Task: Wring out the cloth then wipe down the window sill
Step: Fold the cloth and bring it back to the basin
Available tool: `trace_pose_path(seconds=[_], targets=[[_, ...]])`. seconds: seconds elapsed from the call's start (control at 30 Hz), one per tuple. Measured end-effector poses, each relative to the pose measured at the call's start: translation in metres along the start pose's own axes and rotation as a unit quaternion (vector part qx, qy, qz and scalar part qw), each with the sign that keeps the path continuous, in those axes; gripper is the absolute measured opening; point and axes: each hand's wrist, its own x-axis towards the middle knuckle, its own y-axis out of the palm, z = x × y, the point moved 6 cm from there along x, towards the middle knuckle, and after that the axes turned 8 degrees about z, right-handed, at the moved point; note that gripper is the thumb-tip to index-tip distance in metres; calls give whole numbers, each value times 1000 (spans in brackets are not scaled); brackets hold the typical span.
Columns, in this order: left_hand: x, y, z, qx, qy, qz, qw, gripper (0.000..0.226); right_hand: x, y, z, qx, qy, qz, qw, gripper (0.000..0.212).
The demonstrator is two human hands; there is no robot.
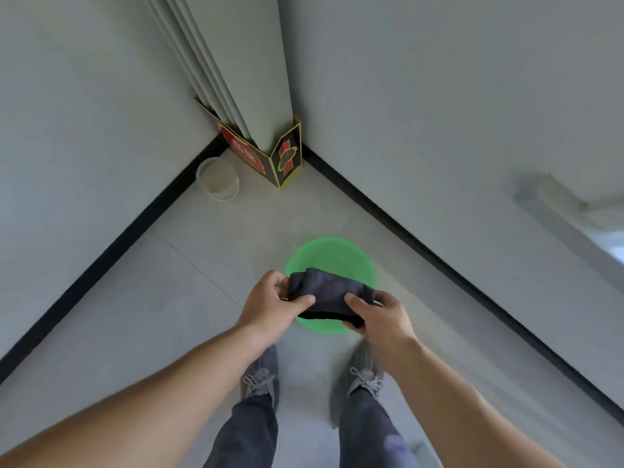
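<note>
Above the floor, at the corner of two pale walls, viewed straight down from standing height.

1. Cloth (329,292): dark grey, bunched into a thick folded pad. It is held in the air between both hands, over the near half of the basin.

2. Left hand (270,304): grips the cloth's left end. Its fingers (304,300) are closed on the fabric, with the thumb laid across the top and the others curled round the far edge.

3. Right hand (386,317): grips the cloth's right end. Its fingers (354,301) are clamped on the fabric, with the thumb pressed on top and the rest curled underneath, mostly hidden by the cloth.

4. Basin (337,253): round, green plastic, standing on the floor just ahead of the feet. Its near part is covered by the cloth and hands, and its contents cannot be made out.

5. Shoes (260,378): grey, laced, one pair, side by side on the floor tiles (162,298), below dark trouser legs.

6. Clear bucket (217,179): translucent and upright, beside the black skirting of the left wall.

7. Cardboard box (270,160): black, red and yellow, set in the corner, with pale vertical slats (216,69) rising out of it.
</note>
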Motion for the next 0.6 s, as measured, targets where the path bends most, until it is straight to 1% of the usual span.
trace_pose_path(seconds=[0.1, 0.23, 0.33, 0.47, 0.6], targets=[[61, 14, 56, 13, -21, 45, 999, 45, 54, 4, -63, 31, 27, -33, 999, 26], [141, 46, 135, 15, -49, 44, 998, 45, 144, -1, -129, 15, 28, -68, 997, 24], [209, 73, 183, 25, -48, 37, 998, 39, 220, -9, -161, -33, 0, -88, 996, 26], [280, 98, 217, 32, -28, 18, 999, 33, 301, -21, -182, -117, -42, -118, 985, 25], [328, 112, 246, 62, -16, 11, 998, 32, 353, -26, -198, -203, -55, -134, 968, 35]])
